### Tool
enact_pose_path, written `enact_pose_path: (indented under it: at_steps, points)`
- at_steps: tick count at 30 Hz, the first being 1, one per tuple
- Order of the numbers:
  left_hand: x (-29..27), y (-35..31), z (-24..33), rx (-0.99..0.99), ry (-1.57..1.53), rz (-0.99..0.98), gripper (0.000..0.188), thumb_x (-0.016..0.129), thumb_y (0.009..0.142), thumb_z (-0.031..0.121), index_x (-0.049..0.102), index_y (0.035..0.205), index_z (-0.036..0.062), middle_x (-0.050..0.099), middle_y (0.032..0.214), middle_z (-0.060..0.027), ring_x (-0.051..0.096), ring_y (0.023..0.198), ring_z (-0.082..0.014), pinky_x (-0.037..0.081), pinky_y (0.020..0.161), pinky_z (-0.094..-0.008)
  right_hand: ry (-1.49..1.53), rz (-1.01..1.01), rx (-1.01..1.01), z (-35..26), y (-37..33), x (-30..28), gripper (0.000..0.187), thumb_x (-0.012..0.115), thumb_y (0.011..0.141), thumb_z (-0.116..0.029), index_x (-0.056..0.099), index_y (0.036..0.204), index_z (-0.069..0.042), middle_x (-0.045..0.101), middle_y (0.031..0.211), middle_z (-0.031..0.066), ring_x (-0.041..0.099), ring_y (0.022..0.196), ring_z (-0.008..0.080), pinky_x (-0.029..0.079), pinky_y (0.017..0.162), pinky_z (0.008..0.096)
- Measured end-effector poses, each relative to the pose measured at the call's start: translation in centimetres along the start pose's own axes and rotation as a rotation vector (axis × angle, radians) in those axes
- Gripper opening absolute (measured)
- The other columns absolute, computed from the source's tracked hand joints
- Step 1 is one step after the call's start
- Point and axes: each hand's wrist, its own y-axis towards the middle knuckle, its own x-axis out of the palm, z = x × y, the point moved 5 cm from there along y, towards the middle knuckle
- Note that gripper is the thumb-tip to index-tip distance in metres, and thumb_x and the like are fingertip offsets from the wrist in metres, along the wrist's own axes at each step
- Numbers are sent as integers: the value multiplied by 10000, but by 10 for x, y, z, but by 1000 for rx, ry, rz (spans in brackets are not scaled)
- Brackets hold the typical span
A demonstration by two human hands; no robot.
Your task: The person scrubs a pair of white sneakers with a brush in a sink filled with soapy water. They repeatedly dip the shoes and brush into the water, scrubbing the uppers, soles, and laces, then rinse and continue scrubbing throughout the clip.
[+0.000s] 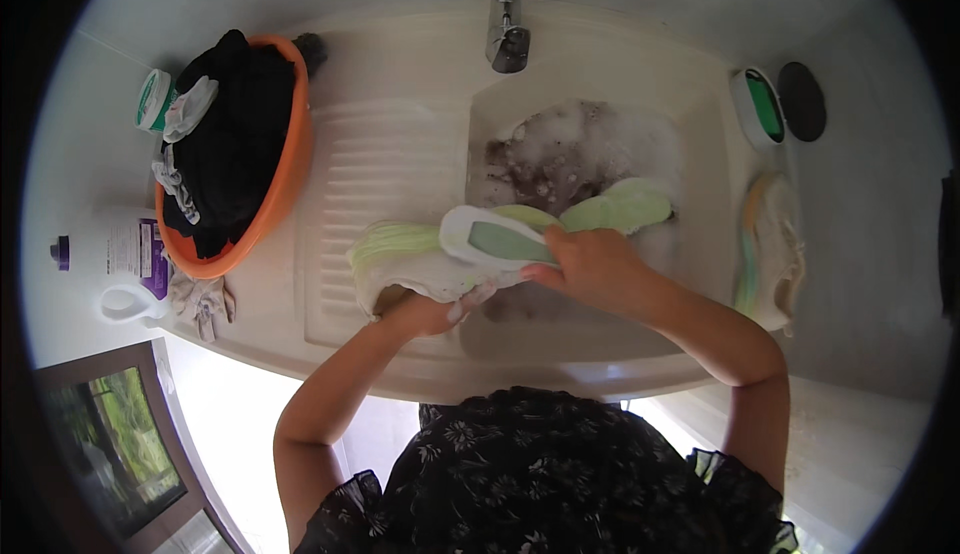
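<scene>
A wet sneaker (400, 272) with a white upper and a pale green sole lies tilted across the left edge of the sink basin. My left hand (438, 316) has hold of it from below, near its opening, with some suds on the fingers. Part of that hand is hidden by the shoe. My right hand (595, 266) is closed round a white and green scrub brush (490, 239), which is against the side of the sneaker; its bristles do not show. Beyond, the sneaker's green sole reaches over foamy, dirty water (590, 144) in the basin.
A chrome faucet (508, 46) hangs over the basin. Left are an orange tub (285, 169) of dark clothes, a detergent bottle (140, 259) and a crumpled cloth (205, 301). Another sneaker (775, 254), a green-and-white oval item (760, 107) and a dark oval (802, 102) are at right.
</scene>
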Motion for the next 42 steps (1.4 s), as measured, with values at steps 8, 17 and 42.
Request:
enact_pose_path:
  at_steps: [8, 17, 42]
  points:
    - [-3, 0, 13, 80, 63, 28, 332, 451, 899, 287, 526, 1086, 24, 576, 996, -105, 522, 893, -235, 420, 792, -311, 31, -138, 98, 31, 4, -24, 558, 433, 818, -558, 574, 796, -19, 601, 672, 149, 601, 645, 314, 463, 580, 417]
    - [-2, -7, 2, 25, -40, -9, 341, 456, 894, 313, 553, 1053, 28, 589, 987, -102, 538, 893, -230, 434, 783, -312, -18, -357, 181, 62, 6, -59, 574, 429, 823, -554, 601, 800, -6, 601, 686, 148, 597, 688, 311, 464, 646, 430]
    - [-10, -4, 1, 35, -124, 12, 293, 542, 846, 294, 559, 1010, 52, 589, 841, -60, 545, 755, -171, 451, 672, -290, -35, -339, -293, -30, 104, -21, 579, 445, 812, -561, 589, 757, -2, 569, 637, 168, 570, 617, 327, 448, 597, 418]
